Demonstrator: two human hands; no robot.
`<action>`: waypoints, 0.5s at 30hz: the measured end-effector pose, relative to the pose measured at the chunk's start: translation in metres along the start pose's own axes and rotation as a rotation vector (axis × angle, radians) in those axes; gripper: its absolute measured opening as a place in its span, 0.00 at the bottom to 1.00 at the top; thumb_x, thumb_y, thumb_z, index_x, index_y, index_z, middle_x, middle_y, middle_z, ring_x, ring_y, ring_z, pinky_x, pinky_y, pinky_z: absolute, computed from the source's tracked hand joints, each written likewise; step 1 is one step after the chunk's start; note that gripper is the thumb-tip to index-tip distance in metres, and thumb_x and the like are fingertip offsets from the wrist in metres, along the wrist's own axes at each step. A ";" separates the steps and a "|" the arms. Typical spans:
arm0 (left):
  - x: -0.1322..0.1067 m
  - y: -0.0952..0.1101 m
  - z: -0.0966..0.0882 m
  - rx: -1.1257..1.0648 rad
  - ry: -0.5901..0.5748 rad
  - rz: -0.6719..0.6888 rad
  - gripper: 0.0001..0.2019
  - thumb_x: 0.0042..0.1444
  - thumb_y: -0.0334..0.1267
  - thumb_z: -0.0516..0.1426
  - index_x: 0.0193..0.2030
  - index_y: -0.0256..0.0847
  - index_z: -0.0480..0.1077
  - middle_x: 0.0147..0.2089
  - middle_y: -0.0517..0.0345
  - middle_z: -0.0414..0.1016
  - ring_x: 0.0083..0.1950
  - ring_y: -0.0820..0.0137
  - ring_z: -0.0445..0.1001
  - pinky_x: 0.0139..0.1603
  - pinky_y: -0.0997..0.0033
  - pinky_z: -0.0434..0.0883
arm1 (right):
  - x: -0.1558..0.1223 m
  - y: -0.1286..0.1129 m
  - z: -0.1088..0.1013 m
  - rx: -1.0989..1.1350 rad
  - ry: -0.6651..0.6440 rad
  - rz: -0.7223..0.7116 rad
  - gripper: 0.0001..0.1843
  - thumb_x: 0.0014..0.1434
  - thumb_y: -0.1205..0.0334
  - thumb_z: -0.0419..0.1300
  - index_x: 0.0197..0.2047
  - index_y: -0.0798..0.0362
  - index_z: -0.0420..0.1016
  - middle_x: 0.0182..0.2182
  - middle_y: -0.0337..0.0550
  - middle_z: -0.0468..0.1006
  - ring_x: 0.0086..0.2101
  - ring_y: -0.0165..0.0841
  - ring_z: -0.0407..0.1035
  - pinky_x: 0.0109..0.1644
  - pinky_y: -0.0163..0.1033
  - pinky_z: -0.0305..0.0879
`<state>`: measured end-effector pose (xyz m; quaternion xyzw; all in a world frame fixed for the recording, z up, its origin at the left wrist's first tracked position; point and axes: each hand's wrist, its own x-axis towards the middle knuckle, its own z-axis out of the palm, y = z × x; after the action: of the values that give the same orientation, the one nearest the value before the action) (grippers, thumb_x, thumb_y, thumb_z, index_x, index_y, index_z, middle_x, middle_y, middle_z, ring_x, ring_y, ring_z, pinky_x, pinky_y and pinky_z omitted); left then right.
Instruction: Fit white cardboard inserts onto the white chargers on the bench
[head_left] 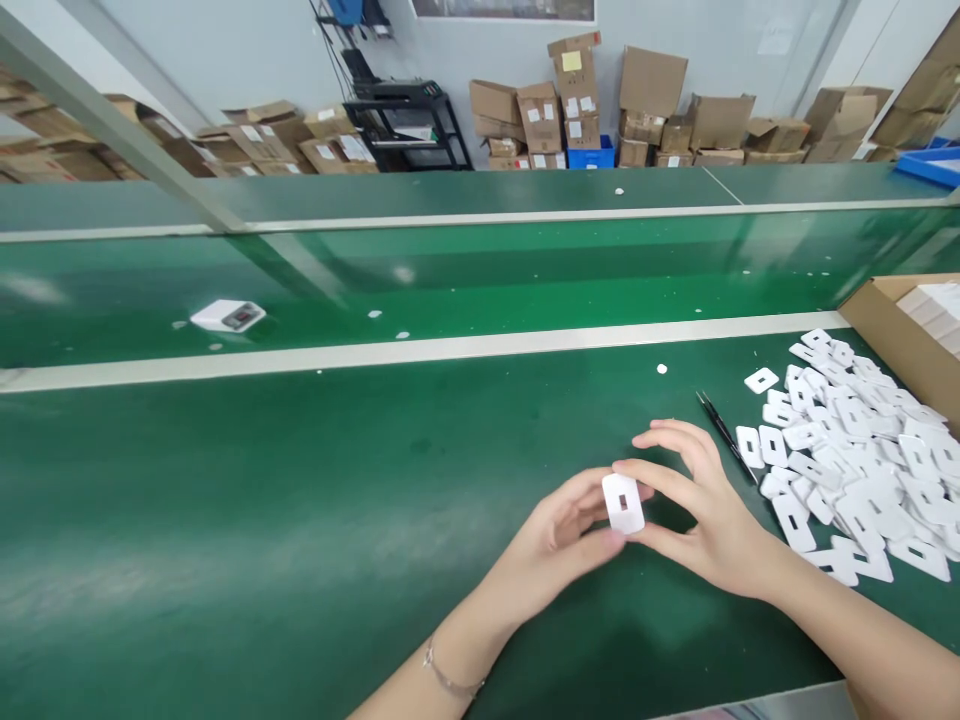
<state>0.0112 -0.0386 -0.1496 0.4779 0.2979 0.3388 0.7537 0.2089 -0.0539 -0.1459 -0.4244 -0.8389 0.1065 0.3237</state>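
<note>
A small white rectangular plate point(615, 514) with rounded corners and a dark rectangular hole is held up above the green table. My left hand point(559, 540) grips it from the left between thumb and fingers. From the right, my right hand point(697, 510) pinches its edges with thumb and index finger, the other fingers raised. To the right lies a heap of similar white plates point(862, 450), with a few loose ones at its near side. Black tweezers point(726, 437) rest between my right hand and the heap.
A cardboard box point(889, 330) holding white pieces stands at the right edge. Beyond a pale rail runs a green conveyor belt point(480, 300), carrying a white box-shaped item point(228, 316) at the left. Cartons point(540, 115) are stacked along the far wall.
</note>
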 end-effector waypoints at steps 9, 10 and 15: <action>0.006 0.008 0.006 0.068 0.208 -0.047 0.13 0.46 0.45 0.67 0.30 0.36 0.75 0.25 0.58 0.76 0.22 0.74 0.71 0.26 0.75 0.71 | -0.002 -0.004 0.000 0.074 -0.139 0.020 0.24 0.62 0.53 0.58 0.59 0.48 0.62 0.56 0.52 0.64 0.60 0.46 0.53 0.58 0.55 0.64; 0.006 0.008 0.007 0.078 0.209 -0.045 0.14 0.46 0.46 0.67 0.29 0.36 0.75 0.25 0.57 0.77 0.22 0.74 0.72 0.26 0.75 0.71 | -0.002 -0.004 0.001 0.085 -0.126 0.037 0.22 0.64 0.55 0.56 0.59 0.48 0.61 0.56 0.51 0.64 0.60 0.45 0.55 0.58 0.54 0.64; 0.004 0.009 0.009 0.080 0.266 -0.025 0.14 0.46 0.46 0.67 0.28 0.36 0.74 0.26 0.55 0.79 0.21 0.74 0.72 0.25 0.76 0.72 | -0.001 0.001 0.004 0.072 0.106 0.219 0.18 0.68 0.68 0.44 0.58 0.48 0.59 0.52 0.50 0.67 0.55 0.39 0.61 0.57 0.53 0.64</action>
<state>0.0184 -0.0370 -0.1389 0.4544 0.4145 0.3777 0.6922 0.2070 -0.0538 -0.1500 -0.5068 -0.7648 0.1488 0.3689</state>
